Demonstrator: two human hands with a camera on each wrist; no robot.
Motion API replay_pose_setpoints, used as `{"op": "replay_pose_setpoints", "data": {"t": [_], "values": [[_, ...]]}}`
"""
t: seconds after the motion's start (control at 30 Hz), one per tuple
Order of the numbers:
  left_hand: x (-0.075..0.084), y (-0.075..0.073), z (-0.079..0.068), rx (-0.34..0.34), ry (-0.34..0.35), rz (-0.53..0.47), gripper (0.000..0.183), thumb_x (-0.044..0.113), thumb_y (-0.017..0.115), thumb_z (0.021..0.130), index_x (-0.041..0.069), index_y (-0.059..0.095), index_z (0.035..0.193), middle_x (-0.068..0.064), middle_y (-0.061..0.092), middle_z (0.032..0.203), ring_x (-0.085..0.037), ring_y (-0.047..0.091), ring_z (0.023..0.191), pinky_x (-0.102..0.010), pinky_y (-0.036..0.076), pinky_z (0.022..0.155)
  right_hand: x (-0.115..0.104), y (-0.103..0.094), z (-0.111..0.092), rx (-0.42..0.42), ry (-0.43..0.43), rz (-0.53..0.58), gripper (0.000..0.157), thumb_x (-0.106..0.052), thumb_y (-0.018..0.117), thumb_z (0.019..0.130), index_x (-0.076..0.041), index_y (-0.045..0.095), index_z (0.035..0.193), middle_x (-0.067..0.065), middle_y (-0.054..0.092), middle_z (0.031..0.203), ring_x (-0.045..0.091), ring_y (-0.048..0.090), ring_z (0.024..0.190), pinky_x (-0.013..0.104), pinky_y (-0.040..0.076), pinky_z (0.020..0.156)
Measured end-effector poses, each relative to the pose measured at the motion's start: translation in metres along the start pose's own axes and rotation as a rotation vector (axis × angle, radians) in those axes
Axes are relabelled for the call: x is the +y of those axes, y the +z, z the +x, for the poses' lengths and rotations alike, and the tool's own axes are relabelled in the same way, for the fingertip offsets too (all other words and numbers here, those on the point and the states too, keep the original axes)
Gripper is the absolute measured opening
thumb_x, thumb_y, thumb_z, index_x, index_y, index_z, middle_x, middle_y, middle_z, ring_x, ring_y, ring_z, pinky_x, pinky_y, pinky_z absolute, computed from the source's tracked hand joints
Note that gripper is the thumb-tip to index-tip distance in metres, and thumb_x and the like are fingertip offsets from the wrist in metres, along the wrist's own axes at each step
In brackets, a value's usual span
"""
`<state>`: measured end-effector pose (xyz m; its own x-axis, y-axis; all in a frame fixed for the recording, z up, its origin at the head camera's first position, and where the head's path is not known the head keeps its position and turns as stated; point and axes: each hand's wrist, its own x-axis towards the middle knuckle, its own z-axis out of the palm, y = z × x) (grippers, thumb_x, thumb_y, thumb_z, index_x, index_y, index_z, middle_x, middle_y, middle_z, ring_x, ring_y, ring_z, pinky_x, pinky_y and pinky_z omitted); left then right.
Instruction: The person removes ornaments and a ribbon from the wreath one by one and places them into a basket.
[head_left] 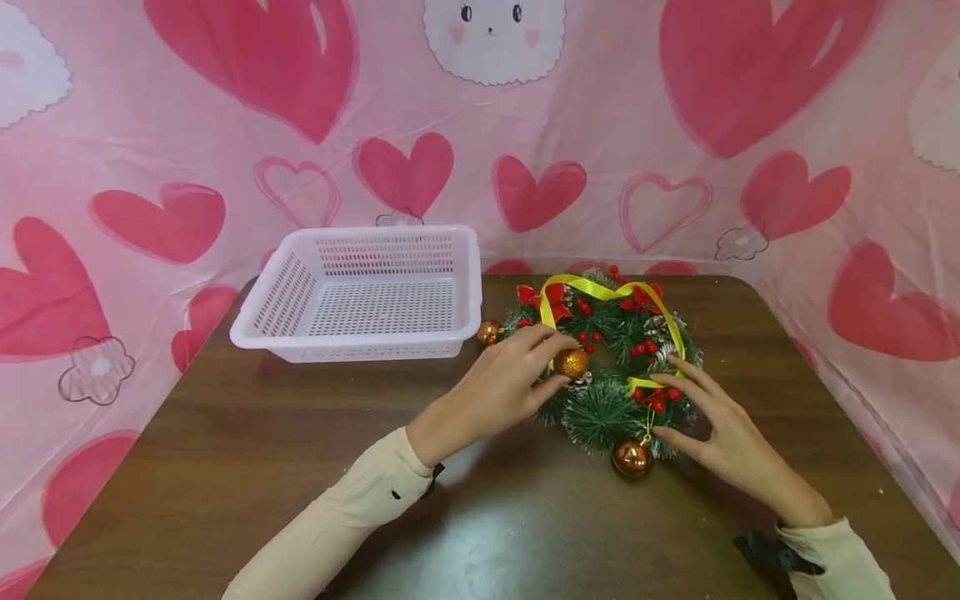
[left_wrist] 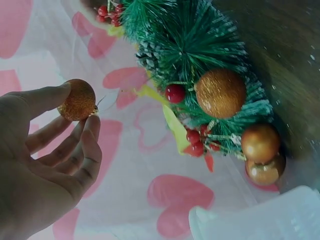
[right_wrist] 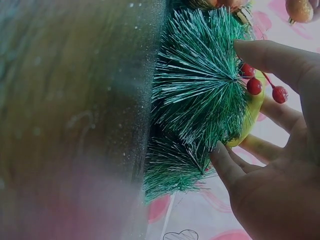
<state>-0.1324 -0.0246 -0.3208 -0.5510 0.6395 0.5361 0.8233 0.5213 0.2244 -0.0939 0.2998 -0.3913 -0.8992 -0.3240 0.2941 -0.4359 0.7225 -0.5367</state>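
A green Christmas wreath (head_left: 600, 417) with red berries, red bows and frosted pine cones lies on the table. Over the left part of it, my left hand (head_left: 510, 375) pinches a glittery gold bauble (left_wrist: 77, 100) between thumb and fingers; a clear loop hangs from its cap. My right hand (head_left: 731, 437) rests at the wreath's right edge, fingers spread and gently bent, fingertips at the needles and berries (right_wrist: 254, 86). Yellow ribbon (head_left: 592, 287) runs round the wreath's top and sides. A shiny copper bauble (head_left: 632, 458) sits at its front edge, and another copper bauble (head_left: 490, 332) at its left.
A white perforated plastic basket (head_left: 356, 342) stands at the back left of the brown wooden table (head_left: 247, 442), close to the wreath's left side. Behind the table hangs a pink cloth (head_left: 472, 192) printed with hearts.
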Motion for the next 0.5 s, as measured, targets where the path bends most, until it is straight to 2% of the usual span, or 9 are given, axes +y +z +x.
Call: {"op": "replay_pose_setpoints", "data": {"t": [0.13, 0.33, 0.5], "values": [[-0.003, -0.004, -0.006, 0.030, 0.003, 0.045, 0.037, 0.025, 0.074, 0.091, 0.011, 0.064, 0.123, -0.002, 0.063, 0.113, -0.013, 0.060, 0.097, -0.028, 0.054, 0.075, -0.001, -0.001, 0.002, 0.004, -0.005, 0.003, 0.069, -0.022, 0.086, 0.078, -0.025, 0.055, 0.140, 0.007, 0.031, 0.159, 0.049, 0.033, 0.138, 0.078, 0.034, 0.088], [-0.008, -0.012, -0.016, 0.028, -0.025, 0.076, 0.040, 0.027, 0.075, 0.090, 0.009, 0.064, 0.124, -0.004, 0.064, 0.115, -0.016, 0.061, 0.101, -0.030, 0.055, 0.080, -0.001, -0.001, 0.003, 0.018, -0.008, 0.005, 0.070, -0.020, 0.087, 0.078, -0.024, 0.055, 0.140, 0.007, 0.033, 0.158, 0.048, 0.034, 0.138, 0.077, 0.034, 0.088], [-0.015, -0.023, -0.024, 0.052, -0.057, 0.048, 0.042, 0.024, 0.077, 0.088, 0.007, 0.064, 0.124, -0.005, 0.064, 0.116, -0.017, 0.060, 0.102, -0.029, 0.054, 0.087, 0.000, 0.001, 0.000, -0.008, -0.002, 0.014, 0.070, -0.021, 0.085, 0.079, -0.024, 0.053, 0.142, 0.008, 0.030, 0.160, 0.048, 0.032, 0.139, 0.078, 0.033, 0.087]]}}
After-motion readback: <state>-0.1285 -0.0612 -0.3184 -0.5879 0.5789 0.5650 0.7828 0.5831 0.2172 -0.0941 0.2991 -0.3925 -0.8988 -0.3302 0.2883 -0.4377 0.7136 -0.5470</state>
